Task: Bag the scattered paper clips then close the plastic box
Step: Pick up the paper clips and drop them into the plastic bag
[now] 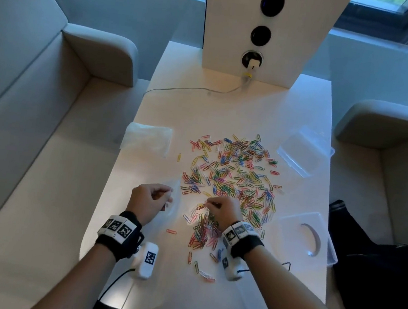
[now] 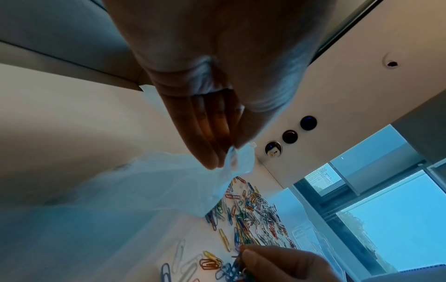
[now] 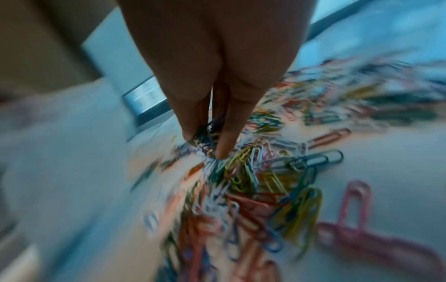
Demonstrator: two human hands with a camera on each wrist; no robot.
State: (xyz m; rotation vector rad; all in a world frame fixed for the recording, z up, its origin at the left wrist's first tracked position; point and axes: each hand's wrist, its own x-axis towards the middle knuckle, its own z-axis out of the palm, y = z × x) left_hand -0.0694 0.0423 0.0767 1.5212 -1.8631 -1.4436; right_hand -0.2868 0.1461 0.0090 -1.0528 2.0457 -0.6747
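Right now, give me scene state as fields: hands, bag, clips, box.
left hand: pinches the clear bag at its edge, holding it up
right hand: pinches a bunch of clips from the pile
clips: most lie loose on the table
box: open, far right
lid: lies apart, near right
spare bags: far left

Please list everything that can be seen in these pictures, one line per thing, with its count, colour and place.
paper clips: very many, mixed colours, scattered over the table's middle
table: one, white, between two seats
plastic bag: one, clear, at the left hand
spare bags: a small clear heap, count unclear, far left of table
plastic box: one, clear, far right
box lid: one, clear, near right
white panel: one, three round sockets, far end
cable: one, pale, from the lowest socket
left hand: pinches the bag's edge
right hand: pinches a bunch of clips
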